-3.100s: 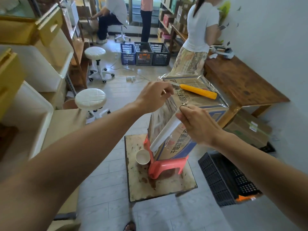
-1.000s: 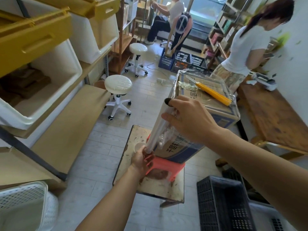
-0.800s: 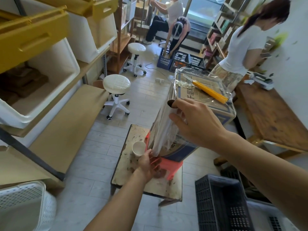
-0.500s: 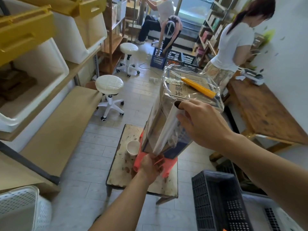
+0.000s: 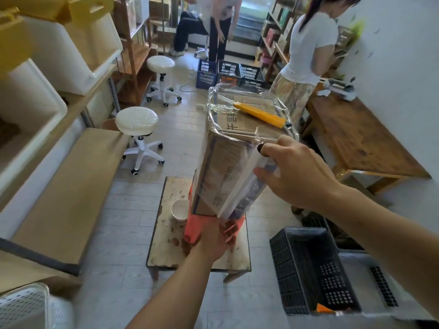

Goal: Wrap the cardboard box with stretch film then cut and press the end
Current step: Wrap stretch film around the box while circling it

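A tall cardboard box [image 5: 221, 167], covered in clear film, stands on a red plastic stool [image 5: 197, 227] on a low stained table [image 5: 166, 252]. A yellow utility knife [image 5: 260, 115] lies on the box top. A roll of stretch film [image 5: 240, 184] leans upright against the box's near right corner. My right hand [image 5: 294, 174] grips the roll's upper end, thumb at the dark core opening. My left hand [image 5: 218, 238] holds the roll's lower end, just in front of the stool.
A white paper cup [image 5: 180, 208] sits on the table left of the stool. A black crate [image 5: 313, 269] stands at right, a wooden bench [image 5: 356, 141] behind it. White stools [image 5: 137, 122], shelving at left, and a person [image 5: 306, 51] beyond the box.
Both hands have carried the roll rightward around the box's near face, laying film over it. The view has shifted left to right with them.
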`<action>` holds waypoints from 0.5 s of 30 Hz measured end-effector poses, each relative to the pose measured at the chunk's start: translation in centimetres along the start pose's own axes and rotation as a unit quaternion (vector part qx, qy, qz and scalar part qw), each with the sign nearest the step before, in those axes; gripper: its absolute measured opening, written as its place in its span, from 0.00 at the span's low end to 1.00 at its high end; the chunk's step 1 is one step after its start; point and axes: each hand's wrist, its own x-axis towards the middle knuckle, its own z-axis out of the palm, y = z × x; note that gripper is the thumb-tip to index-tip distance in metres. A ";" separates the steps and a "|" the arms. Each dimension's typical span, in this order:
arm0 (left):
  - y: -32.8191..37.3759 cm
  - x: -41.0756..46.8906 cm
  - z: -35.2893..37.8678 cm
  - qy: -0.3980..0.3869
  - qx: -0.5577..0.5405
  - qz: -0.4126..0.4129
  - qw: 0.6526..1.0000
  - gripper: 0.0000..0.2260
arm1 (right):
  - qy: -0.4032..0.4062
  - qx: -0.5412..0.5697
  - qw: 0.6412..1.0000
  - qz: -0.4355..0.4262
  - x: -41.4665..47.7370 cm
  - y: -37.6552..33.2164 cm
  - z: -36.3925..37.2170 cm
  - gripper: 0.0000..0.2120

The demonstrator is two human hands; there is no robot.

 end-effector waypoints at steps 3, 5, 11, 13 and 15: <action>-0.7 0.7 -0.2 -0.013 -0.016 -0.012 1.000 0.10 | -0.013 -0.005 1.000 0.017 -0.4 0.3 -0.5 0.20; -1.1 0.5 0.1 -0.020 -0.024 -0.016 0.999 0.11 | -0.023 -0.008 0.999 0.025 -0.6 0.4 -0.9 0.19; -1.5 0.2 2.2 -0.031 -0.030 -0.040 0.998 0.08 | -0.016 -0.005 0.999 0.034 -1.1 1.1 -1.4 0.05; -1.9 0.5 2.9 -0.033 -0.056 -0.040 0.997 0.09 | -0.015 -0.001 0.999 0.036 -1.1 1.2 -1.3 0.04; -2.3 0.5 3.6 -0.039 -0.067 -0.034 0.996 0.09 | -0.010 0.003 0.999 0.036 -1.2 1.4 -1.2 0.04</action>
